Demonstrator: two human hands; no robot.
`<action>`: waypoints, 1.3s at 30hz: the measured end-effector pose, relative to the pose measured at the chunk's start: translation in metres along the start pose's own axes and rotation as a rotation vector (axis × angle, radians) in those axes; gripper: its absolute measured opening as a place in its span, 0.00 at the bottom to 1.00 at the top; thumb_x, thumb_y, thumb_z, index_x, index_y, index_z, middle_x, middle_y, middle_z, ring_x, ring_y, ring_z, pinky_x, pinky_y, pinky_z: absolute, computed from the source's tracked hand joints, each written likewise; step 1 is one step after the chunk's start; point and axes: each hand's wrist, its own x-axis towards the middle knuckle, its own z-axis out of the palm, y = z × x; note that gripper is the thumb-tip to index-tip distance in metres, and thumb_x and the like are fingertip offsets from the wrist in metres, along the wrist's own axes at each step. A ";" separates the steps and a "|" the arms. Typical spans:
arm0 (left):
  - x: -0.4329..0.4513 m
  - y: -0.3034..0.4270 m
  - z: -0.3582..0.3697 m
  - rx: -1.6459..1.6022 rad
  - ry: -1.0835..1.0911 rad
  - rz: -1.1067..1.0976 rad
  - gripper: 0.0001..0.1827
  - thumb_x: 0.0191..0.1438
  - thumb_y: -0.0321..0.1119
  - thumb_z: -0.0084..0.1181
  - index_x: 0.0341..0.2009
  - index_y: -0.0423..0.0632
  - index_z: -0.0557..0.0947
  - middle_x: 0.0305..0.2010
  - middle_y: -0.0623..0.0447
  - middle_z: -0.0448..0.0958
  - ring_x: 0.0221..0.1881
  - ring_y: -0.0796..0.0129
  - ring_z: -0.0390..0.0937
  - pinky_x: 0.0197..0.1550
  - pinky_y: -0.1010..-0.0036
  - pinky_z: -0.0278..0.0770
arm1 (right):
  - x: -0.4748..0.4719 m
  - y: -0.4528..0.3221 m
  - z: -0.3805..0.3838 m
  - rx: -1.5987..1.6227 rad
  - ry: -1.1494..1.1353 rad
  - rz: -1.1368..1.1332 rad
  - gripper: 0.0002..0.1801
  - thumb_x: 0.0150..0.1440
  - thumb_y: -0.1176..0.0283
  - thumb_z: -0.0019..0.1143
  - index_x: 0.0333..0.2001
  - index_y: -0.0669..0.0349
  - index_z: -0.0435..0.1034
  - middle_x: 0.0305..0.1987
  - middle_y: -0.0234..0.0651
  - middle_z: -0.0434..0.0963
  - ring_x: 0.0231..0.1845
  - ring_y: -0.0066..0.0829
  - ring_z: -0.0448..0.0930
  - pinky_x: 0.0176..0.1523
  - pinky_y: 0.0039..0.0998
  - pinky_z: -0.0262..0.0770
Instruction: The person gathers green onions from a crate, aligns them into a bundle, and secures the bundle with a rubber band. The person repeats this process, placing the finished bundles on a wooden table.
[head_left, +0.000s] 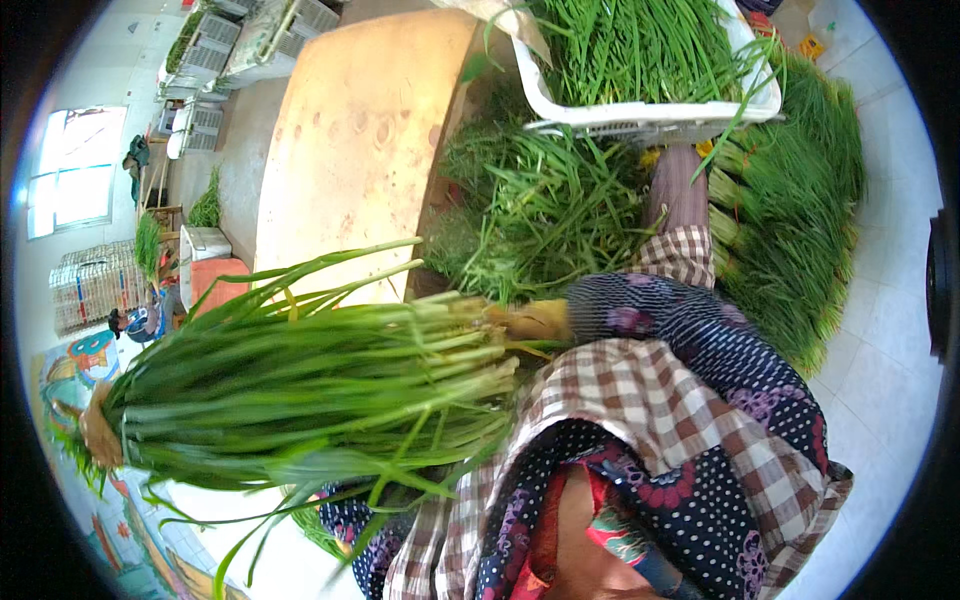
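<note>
A large bunch of long flat green leaves with pale stems, like garlic chives, lies sideways across the view in front of my body. My left hand is wrapped around its leaf-tip end at the far left. At the pale stem ends is my right hand, in a yellowish covering and blurred by motion. It touches the stems or is close beside them; its fingers are not clear. A few leaves stick out above the bunch, and several hang loose below it. The bunch hides most of my left forearm.
A wooden board stands beyond the bunch. Loose trimmed greens are heaped beside it, below a white plastic crate of long leaves. Tied green bundles lie on the tiled floor at right. Another person is far left, near stacked crates.
</note>
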 end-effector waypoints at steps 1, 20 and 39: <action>-0.013 0.001 -0.017 0.279 0.068 0.060 0.08 0.51 0.28 0.45 0.24 0.42 0.77 0.23 0.50 0.76 0.20 0.65 0.74 0.25 0.72 0.76 | -0.009 0.004 0.011 0.157 -0.033 0.018 0.37 0.50 0.51 0.52 0.57 0.64 0.57 0.45 0.39 0.72 0.31 0.19 0.67 0.35 0.23 0.63; -0.149 0.031 -0.210 2.033 1.194 -0.350 0.11 0.48 0.32 0.50 0.18 0.40 0.77 0.16 0.55 0.71 0.17 0.70 0.69 0.22 0.75 0.66 | -0.059 0.018 0.050 -0.600 0.866 0.152 0.23 0.55 0.63 0.52 0.52 0.63 0.63 0.17 0.46 0.69 0.13 0.40 0.71 0.18 0.34 0.65; -0.114 -0.002 -0.285 2.903 0.428 -1.030 0.16 0.43 0.38 0.53 0.27 0.36 0.80 0.27 0.43 0.79 0.29 0.64 0.76 0.32 0.70 0.70 | -0.031 0.002 -0.049 -1.122 0.536 0.219 0.28 0.45 0.75 0.54 0.53 0.52 0.64 0.32 0.31 0.77 0.18 0.29 0.74 0.23 0.25 0.71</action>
